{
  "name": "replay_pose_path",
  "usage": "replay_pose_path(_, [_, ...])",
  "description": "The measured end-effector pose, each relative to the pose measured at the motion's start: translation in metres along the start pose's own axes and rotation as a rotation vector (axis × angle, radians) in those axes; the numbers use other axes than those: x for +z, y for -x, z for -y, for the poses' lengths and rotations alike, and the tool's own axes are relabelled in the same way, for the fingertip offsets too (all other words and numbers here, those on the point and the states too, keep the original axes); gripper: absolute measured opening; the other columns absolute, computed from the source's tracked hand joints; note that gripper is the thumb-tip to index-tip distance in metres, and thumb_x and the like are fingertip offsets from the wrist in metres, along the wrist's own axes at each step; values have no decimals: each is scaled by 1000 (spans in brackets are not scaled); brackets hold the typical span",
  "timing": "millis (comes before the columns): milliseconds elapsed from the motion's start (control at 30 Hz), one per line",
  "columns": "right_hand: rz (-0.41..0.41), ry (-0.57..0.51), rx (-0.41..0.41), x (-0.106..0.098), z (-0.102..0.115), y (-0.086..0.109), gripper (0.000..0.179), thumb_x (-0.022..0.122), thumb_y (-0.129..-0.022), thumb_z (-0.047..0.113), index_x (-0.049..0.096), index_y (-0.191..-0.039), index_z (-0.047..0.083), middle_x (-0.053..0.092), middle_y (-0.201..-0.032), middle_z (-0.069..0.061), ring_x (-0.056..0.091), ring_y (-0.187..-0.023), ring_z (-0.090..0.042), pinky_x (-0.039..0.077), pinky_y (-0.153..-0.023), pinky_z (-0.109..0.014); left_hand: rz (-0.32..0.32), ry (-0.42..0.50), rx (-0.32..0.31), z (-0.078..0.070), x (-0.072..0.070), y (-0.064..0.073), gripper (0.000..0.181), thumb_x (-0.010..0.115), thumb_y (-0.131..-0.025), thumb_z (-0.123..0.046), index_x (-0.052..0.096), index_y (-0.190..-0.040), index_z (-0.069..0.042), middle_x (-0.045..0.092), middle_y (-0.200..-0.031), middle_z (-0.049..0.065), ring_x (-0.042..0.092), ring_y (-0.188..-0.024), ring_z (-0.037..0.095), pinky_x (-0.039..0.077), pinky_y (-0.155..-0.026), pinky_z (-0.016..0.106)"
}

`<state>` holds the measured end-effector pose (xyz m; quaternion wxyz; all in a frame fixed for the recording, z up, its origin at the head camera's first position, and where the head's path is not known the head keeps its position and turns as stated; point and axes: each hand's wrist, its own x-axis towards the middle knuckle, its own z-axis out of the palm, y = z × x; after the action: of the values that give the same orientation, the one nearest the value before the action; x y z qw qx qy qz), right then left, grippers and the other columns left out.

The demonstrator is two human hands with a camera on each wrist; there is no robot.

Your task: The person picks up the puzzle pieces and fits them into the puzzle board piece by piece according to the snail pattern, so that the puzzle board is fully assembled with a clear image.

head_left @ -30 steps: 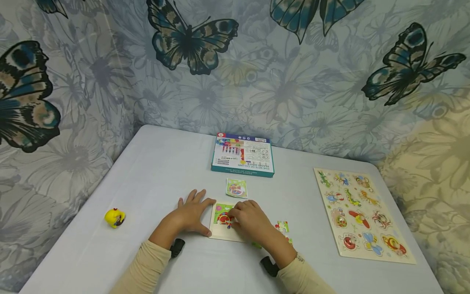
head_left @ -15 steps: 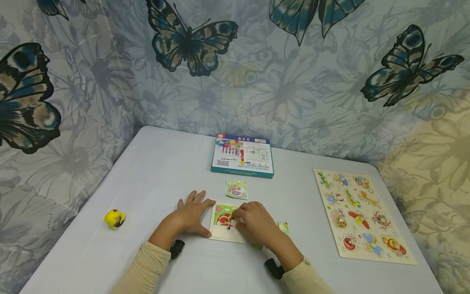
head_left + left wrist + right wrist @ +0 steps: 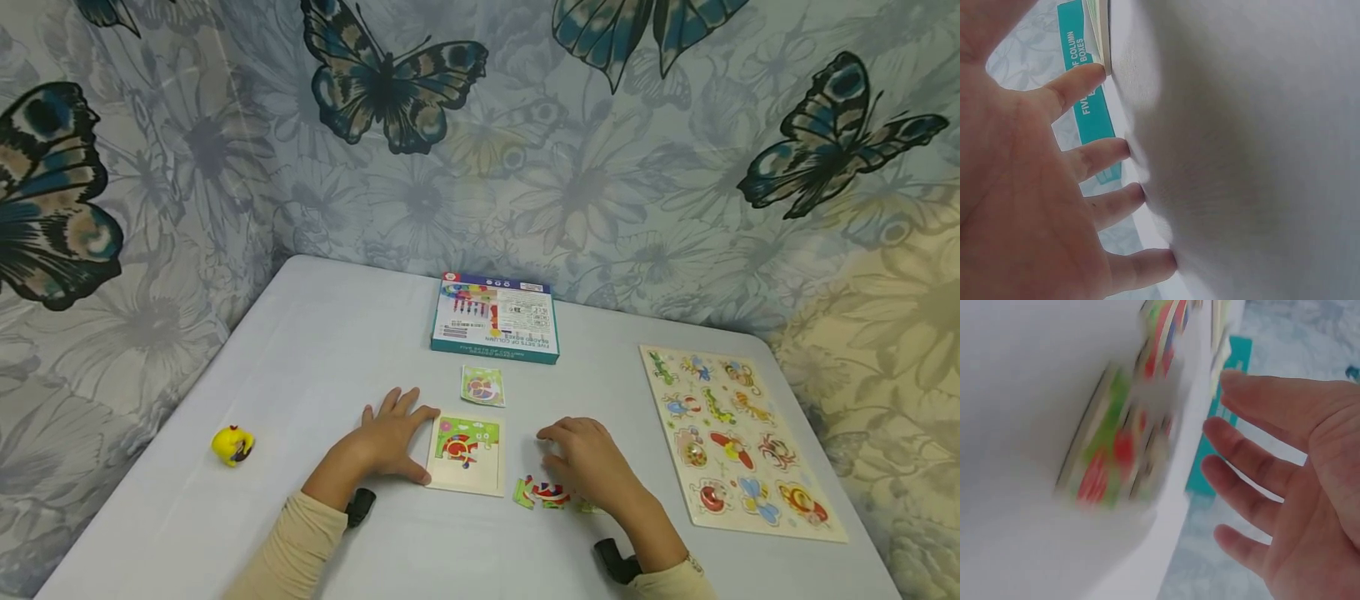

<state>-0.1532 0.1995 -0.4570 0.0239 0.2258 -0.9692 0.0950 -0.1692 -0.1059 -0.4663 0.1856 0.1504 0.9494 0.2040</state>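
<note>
A little yellow toy (image 3: 231,446) sits on the white table (image 3: 330,350), over on the left. A flat box (image 3: 517,317), teal and white (its big words are upside down), lies near the back. On the right is a board (image 3: 738,472) full of bugs (image 3: 712,493). Big butterflies (image 3: 386,83) and pale flowers (image 3: 581,187) cover the wall (image 3: 517,50).

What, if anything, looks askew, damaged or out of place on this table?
Nothing seems spilled or damaged. The box at the back shows lettering upside down in the head view, which looks slightly odd. Loose puzzle pieces lie jumbled right of the partly filled board, ordinary for unfinished work.
</note>
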Motion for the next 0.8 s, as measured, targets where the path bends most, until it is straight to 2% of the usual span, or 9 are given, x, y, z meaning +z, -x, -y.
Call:
replay_pose_path(200, [18,17,49,0,-17,12,26,80,-78,14,73,-103,14,69,-103,0,62,-105,-24,42,-102,-50,-4,4,-8,2,0,1,92,90,-61,-42,48,-141,-22,22,-159,17,11,-146,44,15,-105,76])
replay_pose_path(500, [68,-8,118,0,-26,18,22,80,-78,15,74,-99,14,69,-101,-1,62,-105,-26,41,-101,-54,-8,4,-1,4,1,0,92,90,-61,-43,48,-141,-22,23,-159,17,11,-146,44,15,-105,76])
replay_pose_path(800, [62,-10,109,0,-30,21,20,79,-79,16,72,-97,15,69,-99,1,63,-103,-25,43,-99,-53,-6,-3,4,3,1,-1,92,90,-61,-43,48,-141,-23,23,-158,17,11,-146,44,16,-105,76])
